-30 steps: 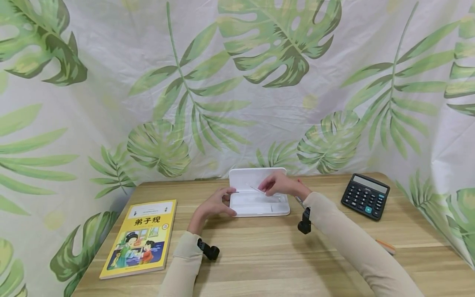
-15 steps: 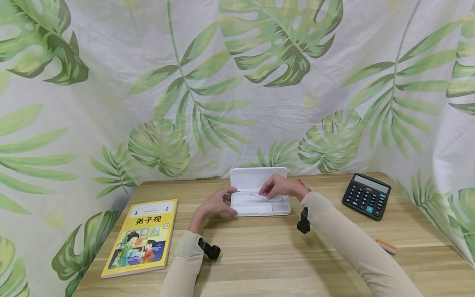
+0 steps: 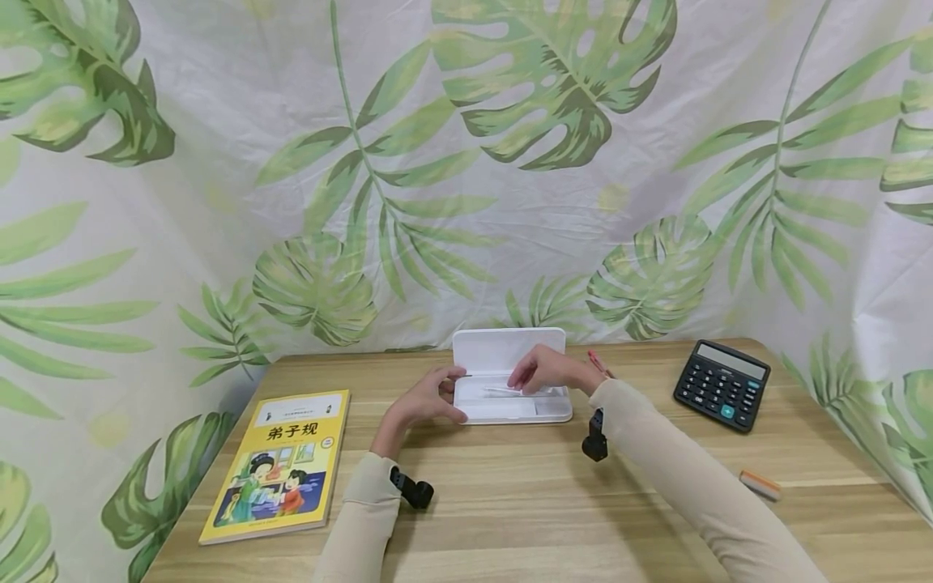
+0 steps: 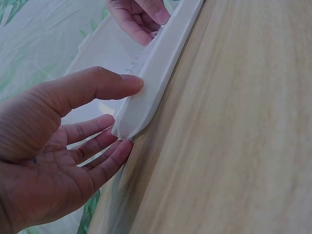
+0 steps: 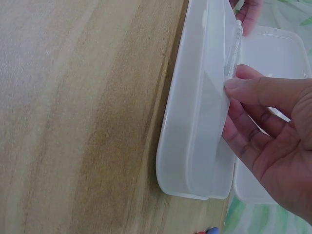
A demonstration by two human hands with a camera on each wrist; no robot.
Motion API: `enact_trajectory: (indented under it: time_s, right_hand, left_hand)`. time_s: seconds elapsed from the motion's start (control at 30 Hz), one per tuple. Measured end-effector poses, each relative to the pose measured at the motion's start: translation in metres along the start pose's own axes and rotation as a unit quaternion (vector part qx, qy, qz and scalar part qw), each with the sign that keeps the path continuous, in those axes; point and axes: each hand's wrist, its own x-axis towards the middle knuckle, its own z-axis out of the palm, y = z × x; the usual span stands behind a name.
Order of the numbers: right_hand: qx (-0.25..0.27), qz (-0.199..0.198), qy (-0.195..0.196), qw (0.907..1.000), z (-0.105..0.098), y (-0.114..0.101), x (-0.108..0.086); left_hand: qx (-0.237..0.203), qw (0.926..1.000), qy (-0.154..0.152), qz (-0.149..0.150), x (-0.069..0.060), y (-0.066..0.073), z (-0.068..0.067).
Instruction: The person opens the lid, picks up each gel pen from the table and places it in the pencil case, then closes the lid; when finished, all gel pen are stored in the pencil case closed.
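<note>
An open white pencil case [image 3: 499, 419] lies at the back of the table, its lid [image 3: 483, 348] tipped up behind it. My left hand [image 3: 428, 397] holds the case's left end; in the left wrist view the thumb [image 4: 109, 85] rests on the rim and several fingers touch the end from below. Over the case, my right hand [image 3: 545, 368] pinches a slim clear-and-white pen [image 5: 234, 51] between thumb and fingertips. The pen lies nearly level, low at the back compartment. Whether it touches the case's floor cannot be seen.
A yellow picture book [image 3: 277, 465] lies at the left. Right of the case is a red pen [image 3: 598, 362], partly behind the right wrist. A black calculator [image 3: 722, 385] and a small orange-and-white block [image 3: 760, 485] lie farther right. A leaf-print cloth [image 3: 408, 202] hangs behind the table.
My right hand has lowered the pen from a slant above the case to nearly level within it. The left hand keeps its hold on the case's end.
</note>
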Motion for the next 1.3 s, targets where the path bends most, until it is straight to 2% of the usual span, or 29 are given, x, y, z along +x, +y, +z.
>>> enact_trajectory:
  time_s: [0.43, 0.73, 0.97, 1.17, 1.3]
  right_hand:
    - [0.011, 0.013, -0.001, 0.9999, -0.001, 0.002, 0.002]
    - [0.030, -0.019, -0.013, 0.9993, -0.012, 0.000, -0.007]
    - [0.012, 0.046, 0.006, 0.9988, -0.021, 0.003, -0.015]
    - [-0.002, 0.049, 0.017, 0.9986, -0.038, 0.002, -0.036]
    - [0.008, 0.053, 0.031, 0.9980, -0.050, 0.011, -0.051]
  left_hand:
    - [-0.003, 1.0000, -0.002, 0.001, 0.001, 0.000, 0.000]
    - [-0.004, 1.0000, -0.003, -0.001, 0.000, -0.001, -0.001]
    - [0.005, 1.0000, -0.002, -0.002, 0.000, 0.001, -0.001]
    - [0.014, 0.9999, -0.003, 0.002, 0.000, 0.000, -0.002]
    - [0.014, 0.9999, -0.006, 0.002, 0.001, 0.000, -0.003]
